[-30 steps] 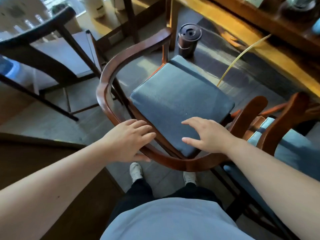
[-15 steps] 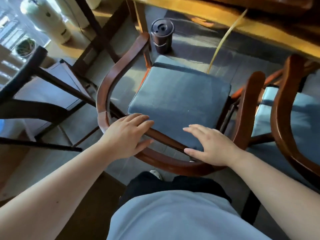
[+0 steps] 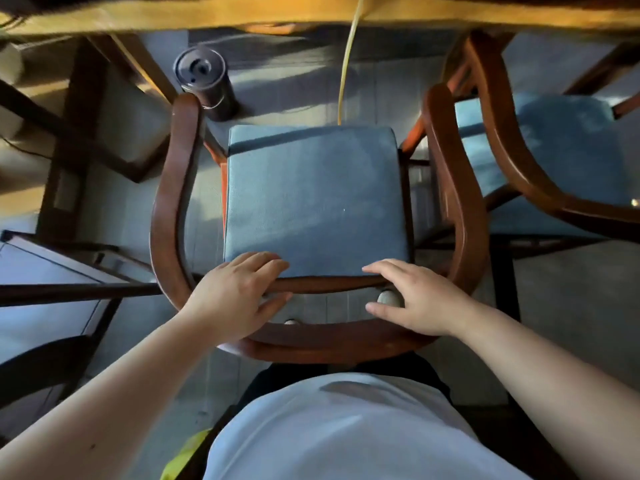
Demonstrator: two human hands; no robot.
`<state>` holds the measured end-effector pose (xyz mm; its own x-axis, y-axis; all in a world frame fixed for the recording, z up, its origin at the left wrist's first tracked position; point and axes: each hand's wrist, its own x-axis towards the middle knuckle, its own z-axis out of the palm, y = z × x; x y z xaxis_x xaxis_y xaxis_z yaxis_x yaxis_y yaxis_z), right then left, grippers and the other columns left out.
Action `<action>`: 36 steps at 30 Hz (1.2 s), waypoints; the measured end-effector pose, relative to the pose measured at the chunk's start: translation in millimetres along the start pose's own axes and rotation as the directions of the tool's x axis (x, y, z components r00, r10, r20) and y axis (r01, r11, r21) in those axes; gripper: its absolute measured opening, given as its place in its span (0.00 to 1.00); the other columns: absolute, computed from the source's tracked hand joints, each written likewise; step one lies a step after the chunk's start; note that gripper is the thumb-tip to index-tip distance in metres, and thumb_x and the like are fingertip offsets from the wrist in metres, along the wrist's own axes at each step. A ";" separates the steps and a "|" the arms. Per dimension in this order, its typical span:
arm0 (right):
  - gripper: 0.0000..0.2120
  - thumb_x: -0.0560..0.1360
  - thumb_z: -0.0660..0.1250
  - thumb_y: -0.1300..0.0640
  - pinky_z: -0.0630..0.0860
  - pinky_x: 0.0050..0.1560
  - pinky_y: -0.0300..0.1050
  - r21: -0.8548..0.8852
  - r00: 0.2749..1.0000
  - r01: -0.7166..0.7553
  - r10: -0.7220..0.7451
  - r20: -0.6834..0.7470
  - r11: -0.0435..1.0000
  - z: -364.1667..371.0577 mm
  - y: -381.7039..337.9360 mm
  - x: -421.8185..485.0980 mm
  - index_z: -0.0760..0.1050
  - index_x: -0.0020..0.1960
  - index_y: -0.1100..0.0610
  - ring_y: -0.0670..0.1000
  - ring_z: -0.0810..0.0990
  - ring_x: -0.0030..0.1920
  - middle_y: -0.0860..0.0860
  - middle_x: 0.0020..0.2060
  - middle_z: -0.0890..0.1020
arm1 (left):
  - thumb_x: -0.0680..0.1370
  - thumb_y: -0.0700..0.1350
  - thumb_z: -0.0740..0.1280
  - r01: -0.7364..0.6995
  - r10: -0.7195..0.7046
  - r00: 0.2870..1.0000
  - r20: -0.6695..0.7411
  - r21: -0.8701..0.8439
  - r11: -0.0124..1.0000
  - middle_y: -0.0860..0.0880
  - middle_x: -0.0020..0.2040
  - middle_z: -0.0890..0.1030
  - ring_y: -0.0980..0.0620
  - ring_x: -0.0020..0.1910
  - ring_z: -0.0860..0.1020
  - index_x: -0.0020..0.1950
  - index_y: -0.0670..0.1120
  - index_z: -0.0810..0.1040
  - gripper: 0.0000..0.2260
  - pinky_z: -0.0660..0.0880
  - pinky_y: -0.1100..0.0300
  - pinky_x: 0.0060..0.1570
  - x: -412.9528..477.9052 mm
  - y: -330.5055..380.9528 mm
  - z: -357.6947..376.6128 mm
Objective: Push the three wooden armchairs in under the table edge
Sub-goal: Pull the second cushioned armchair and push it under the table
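Observation:
A wooden armchair (image 3: 173,188) with a curved reddish-brown rail and a blue seat cushion (image 3: 315,199) stands right below me, facing the yellow wooden table edge (image 3: 242,15) at the top. My left hand (image 3: 235,292) rests on the back rail at its left, fingers over the rail and thumb under. My right hand (image 3: 415,296) lies on the same rail at its right. A second armchair (image 3: 512,157) of the same kind stands close on the right, its front under the table edge. No third armchair is in view.
A dark cylindrical container (image 3: 204,81) stands on the floor by the chair's front left arm. A yellow cord (image 3: 348,64) hangs from the table to the seat front. A dark table leg (image 3: 79,133) and a black chair frame (image 3: 69,289) are on the left.
The armchair has swung round from a slant to face the table squarely and sits closer to its edge. Both hands stayed on the back rail. The view has tipped to look straight down.

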<state>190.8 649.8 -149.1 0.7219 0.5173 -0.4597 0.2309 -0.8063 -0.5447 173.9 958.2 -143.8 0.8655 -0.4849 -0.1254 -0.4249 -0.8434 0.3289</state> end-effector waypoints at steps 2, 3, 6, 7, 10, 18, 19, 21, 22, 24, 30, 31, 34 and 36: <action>0.31 0.74 0.61 0.33 0.65 0.64 0.45 0.002 1.000 -0.001 0.001 -0.004 1.000 11.6 -8.8 -4.3 0.65 0.71 0.47 0.45 0.69 0.67 0.44 0.69 0.71 | 0.75 0.58 0.60 -0.023 0.024 1.000 0.016 -0.022 0.999 0.48 0.58 0.80 0.45 0.54 0.78 0.60 0.46 0.76 0.21 0.78 0.51 0.40 0.1 -4.9 0.4; 0.33 0.73 0.58 0.29 0.66 0.65 0.48 0.011 1.000 -0.005 0.005 0.004 1.000 16.2 -13.2 -8.3 0.66 0.71 0.47 0.46 0.70 0.66 0.44 0.68 0.72 | 0.75 0.59 0.60 -0.036 0.037 0.999 0.032 -0.035 0.999 0.48 0.57 0.80 0.45 0.54 0.79 0.60 0.46 0.76 0.21 0.79 0.51 0.40 -1.8 -5.5 0.3; 0.41 0.69 0.51 0.22 0.69 0.64 0.54 -0.045 0.998 0.065 -0.064 0.015 0.997 25.0 -20.3 -26.2 0.71 0.68 0.50 0.49 0.73 0.64 0.46 0.65 0.76 | 0.75 0.63 0.59 -0.083 0.087 0.995 0.056 -0.064 0.994 0.47 0.56 0.81 0.44 0.53 0.79 0.58 0.45 0.77 0.24 0.79 0.50 0.42 -16.3 -7.5 0.9; 0.41 0.68 0.53 0.21 0.71 0.62 0.54 -0.108 0.994 0.111 -0.110 0.011 0.988 27.8 -21.1 -31.8 0.73 0.66 0.51 0.49 0.75 0.62 0.46 0.62 0.78 | 0.75 0.64 0.58 -0.100 0.106 0.992 0.066 -0.084 0.991 0.46 0.56 0.81 0.44 0.53 0.79 0.58 0.45 0.77 0.26 0.79 0.50 0.44 -24.7 -8.1 1.6; 0.28 0.67 0.70 0.36 0.78 0.52 0.52 -0.245 0.972 0.204 -0.227 -0.069 0.948 40.3 -14.5 -39.3 0.77 0.59 0.52 0.51 0.81 0.52 0.47 0.53 0.83 | 0.72 0.70 0.60 -0.158 0.178 0.976 0.124 -0.156 0.975 0.46 0.53 0.82 0.44 0.51 0.79 0.58 0.45 0.76 0.30 0.79 0.52 0.45 -49.1 -5.5 12.5; 0.15 0.61 0.73 0.57 0.80 0.37 0.51 -0.283 0.914 0.230 -0.306 -0.265 0.931 56.9 -5.4 -39.3 0.81 0.48 0.57 0.55 0.84 0.43 0.50 0.43 0.85 | 0.77 0.52 0.66 -0.238 0.234 0.971 -0.055 -0.085 0.968 0.51 0.38 0.81 0.46 0.34 0.79 0.50 0.48 0.76 0.09 0.75 0.55 0.27 -54.6 -4.9 41.4; 0.15 0.60 0.73 0.57 0.80 0.37 0.51 -0.284 0.912 0.228 -0.306 -0.273 0.932 57.5 -6.1 -37.7 0.81 0.47 0.57 0.55 0.84 0.43 0.50 0.43 0.85 | 0.77 0.53 0.65 -0.243 0.238 0.969 -0.066 -0.075 0.967 0.51 0.38 0.82 0.47 0.34 0.79 0.49 0.47 0.77 0.10 0.75 0.56 0.27 -54.2 -7.1 40.2; 0.14 0.62 0.71 0.57 0.80 0.37 0.50 -0.276 0.909 0.224 -0.302 -0.286 0.935 59.8 -9.1 -33.5 0.81 0.47 0.56 0.55 0.84 0.43 0.50 0.43 0.85 | 0.79 0.55 0.61 -0.246 0.241 0.968 -0.070 -0.069 0.967 0.52 0.38 0.82 0.48 0.34 0.80 0.48 0.47 0.79 0.13 0.76 0.56 0.28 -53.0 -12.2 35.7; 0.13 0.63 0.70 0.56 0.79 0.37 0.50 -0.267 0.908 0.216 -0.294 -0.299 0.939 61.6 -12.0 -30.3 0.80 0.47 0.56 0.55 0.84 0.43 0.50 0.42 0.85 | 0.80 0.56 0.59 -0.249 0.245 0.967 -0.065 -0.065 0.966 0.52 0.38 0.82 0.48 0.34 0.80 0.47 0.47 0.80 0.16 0.76 0.57 0.28 -52.1 -16.3 32.5; 0.11 0.64 0.70 0.55 0.79 0.36 0.51 -0.260 0.907 0.195 -0.274 -0.320 0.946 64.7 -19.1 -21.7 0.80 0.46 0.55 0.56 0.84 0.41 0.50 0.40 0.85 | 0.80 0.57 0.57 -0.248 0.245 0.968 -0.063 -0.042 0.968 0.52 0.36 0.81 0.49 0.33 0.79 0.45 0.47 0.80 0.18 0.75 0.58 0.30 -48.9 -28.5 26.4; 0.12 0.65 0.68 0.48 0.78 0.33 0.50 -0.284 0.908 0.162 -0.256 -0.333 0.945 62.5 -39.1 7.7 0.79 0.45 0.53 0.56 0.83 0.39 0.48 0.39 0.84 | 0.73 0.58 0.64 -0.217 0.217 0.976 -0.031 -0.017 0.976 0.53 0.37 0.82 0.48 0.34 0.81 0.45 0.49 0.80 0.14 0.77 0.58 0.31 -35.4 -66.2 7.3; 0.12 0.66 0.69 0.47 0.77 0.33 0.49 -0.295 0.906 0.155 -0.254 -0.338 0.943 59.9 -40.6 12.5 0.79 0.45 0.52 0.56 0.83 0.38 0.48 0.38 0.84 | 0.72 0.59 0.65 -0.201 0.200 0.979 -0.028 -0.022 0.979 0.53 0.37 0.82 0.48 0.34 0.81 0.45 0.49 0.81 0.14 0.77 0.58 0.31 -32.0 -69.6 3.4; 0.14 0.66 0.70 0.44 0.77 0.30 0.49 -0.324 0.901 0.145 -0.260 -0.346 0.935 51.9 -39.1 27.9 0.78 0.46 0.51 0.56 0.82 0.36 0.48 0.38 0.84 | 0.67 0.60 0.65 -0.163 0.163 0.986 -0.027 -0.033 0.986 0.52 0.38 0.83 0.47 0.35 0.81 0.46 0.49 0.81 0.17 0.78 0.55 0.33 -18.2 -80.0 -3.1; 0.15 0.65 0.71 0.43 0.77 0.29 0.49 -0.333 0.894 0.148 -0.270 -0.357 0.931 43.7 -35.6 35.7 0.79 0.46 0.51 0.56 0.83 0.36 0.47 0.38 0.84 | 0.66 0.61 0.64 -0.126 0.126 0.992 -0.025 -0.030 0.992 0.52 0.39 0.84 0.46 0.36 0.82 0.46 0.50 0.81 0.19 0.79 0.53 0.35 -7.0 -82.0 -5.6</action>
<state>179.9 709.5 -176.7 0.8160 0.5779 -0.0141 0.5393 -0.7698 -0.3414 204.2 1032.1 -164.6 0.8115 -0.5812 -0.0597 -0.5228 -0.7680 0.3700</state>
